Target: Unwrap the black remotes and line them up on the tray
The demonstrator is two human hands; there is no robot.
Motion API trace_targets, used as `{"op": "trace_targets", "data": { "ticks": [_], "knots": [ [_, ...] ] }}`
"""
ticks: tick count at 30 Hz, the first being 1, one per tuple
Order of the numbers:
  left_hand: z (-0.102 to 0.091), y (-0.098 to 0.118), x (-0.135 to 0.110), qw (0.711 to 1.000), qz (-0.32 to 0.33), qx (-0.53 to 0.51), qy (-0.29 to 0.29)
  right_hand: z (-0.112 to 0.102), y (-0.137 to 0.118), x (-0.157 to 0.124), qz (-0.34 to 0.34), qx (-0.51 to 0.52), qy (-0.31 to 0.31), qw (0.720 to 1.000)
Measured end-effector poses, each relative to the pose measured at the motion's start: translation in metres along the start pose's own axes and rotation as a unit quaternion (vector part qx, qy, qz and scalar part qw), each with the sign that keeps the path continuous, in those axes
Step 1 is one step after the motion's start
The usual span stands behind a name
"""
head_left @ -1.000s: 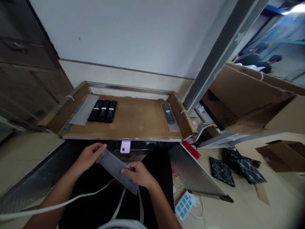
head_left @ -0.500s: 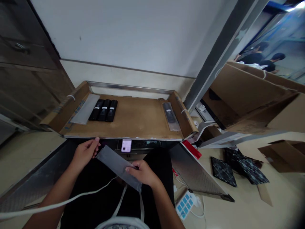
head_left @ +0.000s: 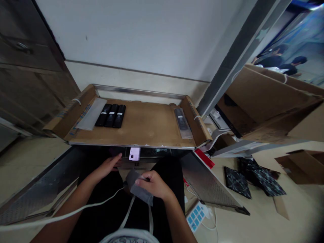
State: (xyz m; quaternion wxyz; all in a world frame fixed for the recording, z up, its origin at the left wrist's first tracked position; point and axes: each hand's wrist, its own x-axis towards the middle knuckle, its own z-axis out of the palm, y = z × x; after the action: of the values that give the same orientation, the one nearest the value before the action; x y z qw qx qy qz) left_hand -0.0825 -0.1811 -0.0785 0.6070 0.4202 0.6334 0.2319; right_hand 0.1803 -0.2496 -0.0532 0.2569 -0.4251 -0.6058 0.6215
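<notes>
Pinches a translucent grey plastic sleeve (head_left: 140,191) in the right hand (head_left: 154,185), thumb pressed on top, fingers curled closed beneath. Holds the left hand (head_left: 107,167) ahead and left of that grip, loosely open, fingers extended, apart from the sleeve, with nothing visible in its grasp. Has a cardboard-lined tray (head_left: 149,130) ahead of both hands. Shows on it, ahead and left of the right-hand grip, three slim black devices (head_left: 110,115) side by side, and beside those a pale plastic sheet (head_left: 91,114). Shows also, ahead and right of that grip, a bagged device (head_left: 182,123). Includes a white cable (head_left: 50,218) leftward of the sleeve.
</notes>
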Motion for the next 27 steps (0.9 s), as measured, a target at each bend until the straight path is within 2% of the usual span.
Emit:
{"op": "trace_targets", "data": {
  "ticks": [7,9,14,17,20,24,27],
  "knots": [
    [0.038,-0.021,0.011,0.982,-0.094,-0.046,-0.159,0.001,-0.016,-0.007,-0.018,0.005,-0.027,0.999],
    [0.045,-0.025,0.016,0.977,-0.093,-0.072,-0.177,0.001,-0.019,-0.009,-0.014,0.001,-0.035,0.999],
    [0.048,-0.015,0.019,0.995,0.008,-0.070,-0.077,0.000,-0.009,-0.013,-0.003,0.003,-0.024,1.000],
    [0.043,-0.004,0.013,0.997,0.049,-0.010,-0.057,-0.002,0.000,-0.016,0.007,0.005,-0.003,1.000],
    [0.037,0.002,0.008,0.995,0.085,0.057,0.006,-0.006,0.006,-0.020,0.025,0.009,0.004,1.000],
    [0.025,0.008,-0.003,0.968,0.163,0.163,0.102,-0.016,0.010,-0.034,0.073,0.024,-0.016,0.997],
    [0.010,0.029,-0.021,0.936,0.207,0.243,0.146,-0.022,0.007,-0.047,0.125,0.057,-0.038,0.990]
  ]
}}
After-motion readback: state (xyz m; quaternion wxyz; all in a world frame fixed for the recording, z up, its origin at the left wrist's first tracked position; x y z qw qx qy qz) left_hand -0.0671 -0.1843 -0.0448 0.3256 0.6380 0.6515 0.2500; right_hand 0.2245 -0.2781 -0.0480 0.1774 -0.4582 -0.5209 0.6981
